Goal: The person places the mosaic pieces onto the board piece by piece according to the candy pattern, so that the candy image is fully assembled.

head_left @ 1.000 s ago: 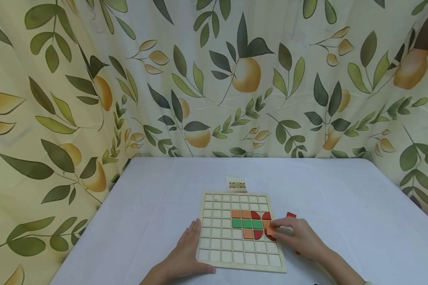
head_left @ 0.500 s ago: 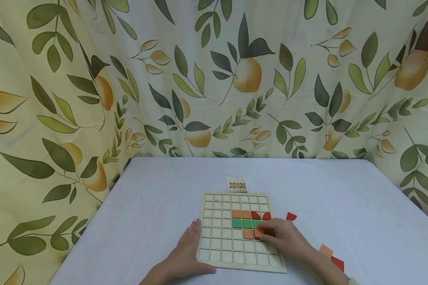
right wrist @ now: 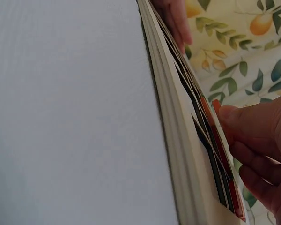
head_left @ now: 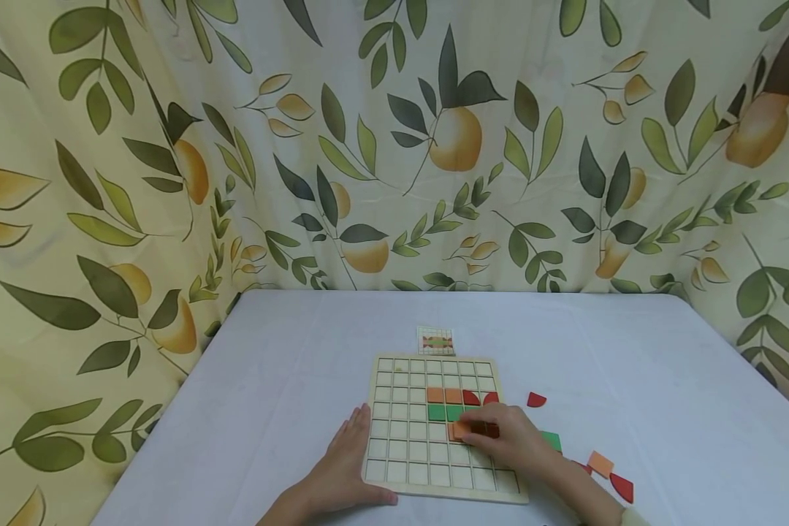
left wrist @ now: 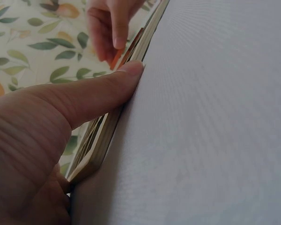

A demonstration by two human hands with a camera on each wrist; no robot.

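A wooden grid board lies on the table with coloured tiles in its right half: orange squares, green squares and red quarter-round tiles. My right hand pinches an orange square tile between thumb and fingers, over the board just below the green row. The hand covers part of the tiles to its right. My left hand lies at the near left corner, fingers straight along the left side. Its thumb presses on the board's near edge.
A small pattern card lies just beyond the board. To the right are a loose red quarter-round tile, a green tile, an orange square and another red piece. A fruit-patterned curtain hangs behind the table.
My right hand has moved left across the board with the orange tile, from the right edge to below the green row. Loose tiles at right have come into view. The left hand stays put.
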